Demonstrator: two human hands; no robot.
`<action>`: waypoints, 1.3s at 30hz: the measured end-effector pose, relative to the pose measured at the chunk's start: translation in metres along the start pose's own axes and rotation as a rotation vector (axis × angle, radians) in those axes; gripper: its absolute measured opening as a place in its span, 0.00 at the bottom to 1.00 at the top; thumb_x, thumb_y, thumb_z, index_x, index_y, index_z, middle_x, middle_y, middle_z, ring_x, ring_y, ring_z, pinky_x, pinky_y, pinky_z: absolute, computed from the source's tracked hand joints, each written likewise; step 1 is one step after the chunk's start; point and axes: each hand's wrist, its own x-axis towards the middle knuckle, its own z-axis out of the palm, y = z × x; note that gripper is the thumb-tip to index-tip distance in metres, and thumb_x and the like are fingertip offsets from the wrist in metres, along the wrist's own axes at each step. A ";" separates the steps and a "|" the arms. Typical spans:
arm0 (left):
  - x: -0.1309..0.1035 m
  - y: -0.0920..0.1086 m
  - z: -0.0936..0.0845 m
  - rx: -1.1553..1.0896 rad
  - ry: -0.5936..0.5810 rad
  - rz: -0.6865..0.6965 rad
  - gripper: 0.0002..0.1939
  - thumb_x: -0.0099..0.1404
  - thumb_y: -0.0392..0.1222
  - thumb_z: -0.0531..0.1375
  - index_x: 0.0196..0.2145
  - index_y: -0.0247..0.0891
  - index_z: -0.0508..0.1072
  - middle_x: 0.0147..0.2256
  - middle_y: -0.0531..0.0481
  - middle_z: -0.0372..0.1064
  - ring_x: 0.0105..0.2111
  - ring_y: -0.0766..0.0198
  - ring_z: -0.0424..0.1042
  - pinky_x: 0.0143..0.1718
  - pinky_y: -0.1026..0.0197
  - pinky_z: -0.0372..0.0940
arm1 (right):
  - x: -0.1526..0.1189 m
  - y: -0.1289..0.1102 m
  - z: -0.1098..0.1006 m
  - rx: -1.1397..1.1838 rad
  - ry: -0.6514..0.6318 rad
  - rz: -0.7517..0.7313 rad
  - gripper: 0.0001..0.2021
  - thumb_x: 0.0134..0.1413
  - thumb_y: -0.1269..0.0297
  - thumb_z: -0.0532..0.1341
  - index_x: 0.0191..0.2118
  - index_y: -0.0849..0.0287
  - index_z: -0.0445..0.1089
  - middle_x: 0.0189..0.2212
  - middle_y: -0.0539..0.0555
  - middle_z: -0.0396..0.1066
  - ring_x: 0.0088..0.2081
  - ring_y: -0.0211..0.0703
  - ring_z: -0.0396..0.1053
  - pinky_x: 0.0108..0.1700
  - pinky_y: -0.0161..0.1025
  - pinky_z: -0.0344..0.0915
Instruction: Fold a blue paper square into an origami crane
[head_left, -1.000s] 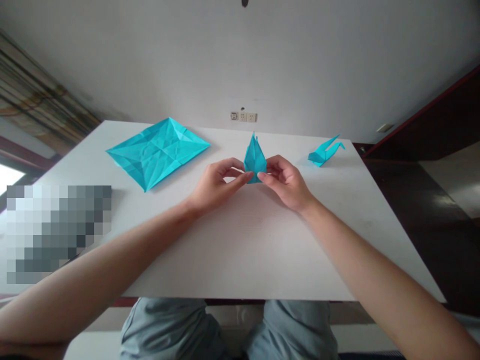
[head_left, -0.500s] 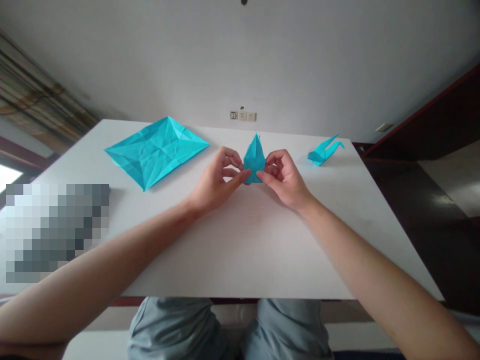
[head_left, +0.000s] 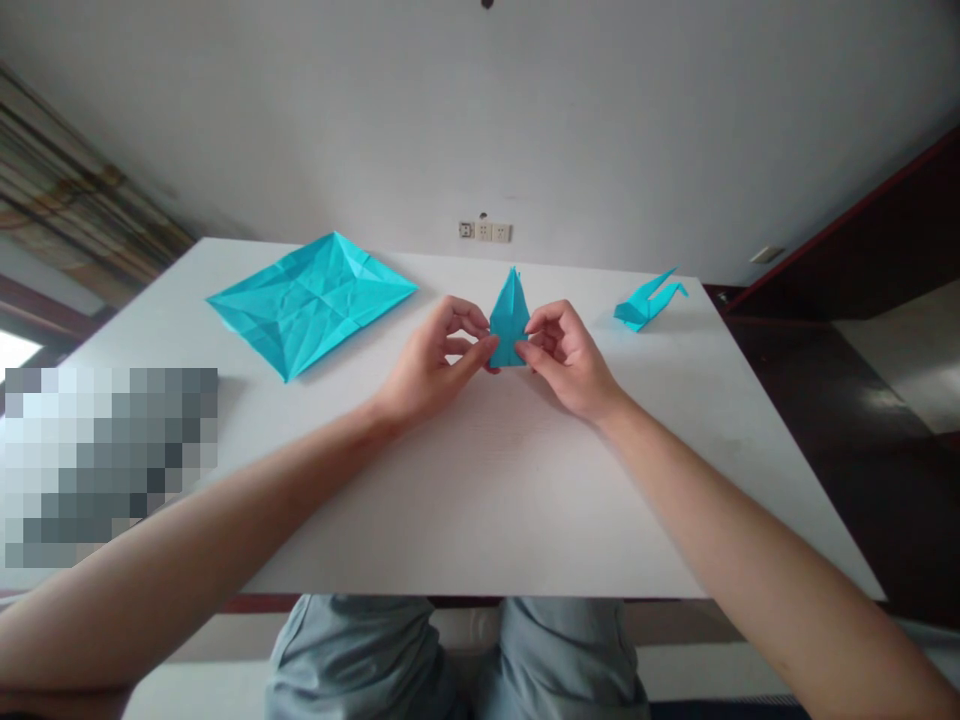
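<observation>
A small turquoise folded paper (head_left: 510, 318), its point upward and its lower edge straight, is held between both hands just over the table. My left hand (head_left: 450, 350) pinches its left side, thumb in front and fingers behind. On the opposite side my right hand (head_left: 564, 350) grips the lower right edge with thumb and fingers. The fingertips behind the paper are partly hidden. To the right of my hands stands a turquoise origami crane (head_left: 646, 303). A large creased turquoise sheet (head_left: 315, 300) lies spread out on the left.
The white table (head_left: 480, 500) ends near my knees (head_left: 360, 660). A pixelated grey object (head_left: 112, 465) sits at the left, close to my left forearm. Wall sockets (head_left: 484, 232) are beyond the far edge, and a curtain (head_left: 82, 180) hangs at the left.
The held paper's sides now look narrower and straighter near the bottom. My fingers have shifted slightly along its edges; the sheet and crane stay in place.
</observation>
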 end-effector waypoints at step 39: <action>-0.001 0.000 -0.005 0.126 -0.070 -0.010 0.18 0.76 0.54 0.78 0.45 0.41 0.77 0.39 0.50 0.82 0.37 0.61 0.85 0.39 0.59 0.76 | -0.003 0.002 -0.003 -0.086 -0.144 0.105 0.16 0.78 0.45 0.73 0.50 0.51 0.76 0.35 0.48 0.75 0.31 0.40 0.65 0.34 0.40 0.62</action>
